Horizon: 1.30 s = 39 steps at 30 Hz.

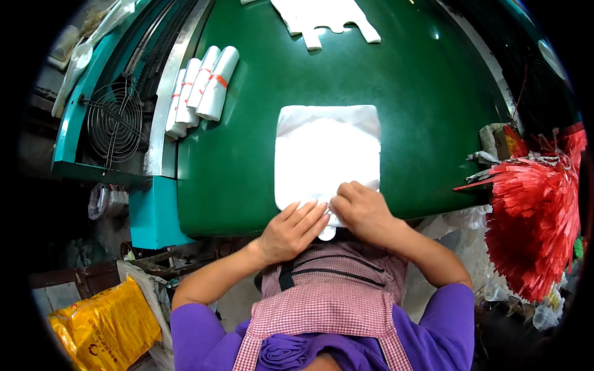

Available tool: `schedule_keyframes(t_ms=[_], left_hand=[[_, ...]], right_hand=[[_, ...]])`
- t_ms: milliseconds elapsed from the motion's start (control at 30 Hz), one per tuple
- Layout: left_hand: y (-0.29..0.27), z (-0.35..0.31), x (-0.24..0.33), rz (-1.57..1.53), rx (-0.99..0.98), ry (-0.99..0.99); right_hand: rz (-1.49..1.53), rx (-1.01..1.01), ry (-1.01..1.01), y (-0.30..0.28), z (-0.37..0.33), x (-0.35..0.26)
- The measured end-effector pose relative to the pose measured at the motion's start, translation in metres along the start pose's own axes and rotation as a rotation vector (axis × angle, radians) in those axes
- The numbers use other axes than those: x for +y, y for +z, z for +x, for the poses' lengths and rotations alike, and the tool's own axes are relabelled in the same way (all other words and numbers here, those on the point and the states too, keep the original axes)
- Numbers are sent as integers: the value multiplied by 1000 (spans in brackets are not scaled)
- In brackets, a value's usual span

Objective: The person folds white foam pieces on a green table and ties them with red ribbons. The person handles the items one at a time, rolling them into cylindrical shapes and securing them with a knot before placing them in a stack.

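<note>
A flat stack of white plastic bags [327, 154] lies on the green belt surface near its front edge, in front of me. Its far part looks thinner and see-through. My left hand [294, 230] rests on the stack's near left edge, fingers stretched out over the plastic. Beside it, my right hand [360, 209] is closed, its bent fingers gripping the near edge of the bags. A small rounded white end [328, 233] sticks out below my hands. The fingertips of my right hand are partly hidden.
Rolled white bags [218, 83] with red bands lie at the left. More white handled bags [328, 15] lie at the far end. Red plastic strips [526, 216] hang at the right edge. A metal fan guard [116, 122] and a yellow sack [108, 324] are at the left.
</note>
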<state>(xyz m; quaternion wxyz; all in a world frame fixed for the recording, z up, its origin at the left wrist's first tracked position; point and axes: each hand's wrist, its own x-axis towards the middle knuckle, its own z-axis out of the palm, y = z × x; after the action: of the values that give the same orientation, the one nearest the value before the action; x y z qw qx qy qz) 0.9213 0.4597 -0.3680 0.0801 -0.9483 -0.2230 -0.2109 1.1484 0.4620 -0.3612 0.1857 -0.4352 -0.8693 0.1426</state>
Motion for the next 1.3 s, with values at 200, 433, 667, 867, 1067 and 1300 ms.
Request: schedule_keyframes(t_ms=[200, 433, 667, 867, 1067, 1300], left_hand=[[22, 22, -15, -314, 145, -120], [22, 73, -77, -320, -97, -498], [13, 58, -46, -135, -132, -229], [24, 75, -70, -285, -170, -289], [-4, 35, -69, -754, -343, -163], [-14, 39, -76, -447, -434, -98]], right_hand=[[-85, -8, 107, -5, 16, 29], [-77, 96, 26, -10, 27, 20], [136, 255, -63, 1, 7, 18], [1519, 164, 607, 5, -40, -19], [1881, 386, 670, -4, 1, 31], [363, 25, -177, -8, -9, 38]])
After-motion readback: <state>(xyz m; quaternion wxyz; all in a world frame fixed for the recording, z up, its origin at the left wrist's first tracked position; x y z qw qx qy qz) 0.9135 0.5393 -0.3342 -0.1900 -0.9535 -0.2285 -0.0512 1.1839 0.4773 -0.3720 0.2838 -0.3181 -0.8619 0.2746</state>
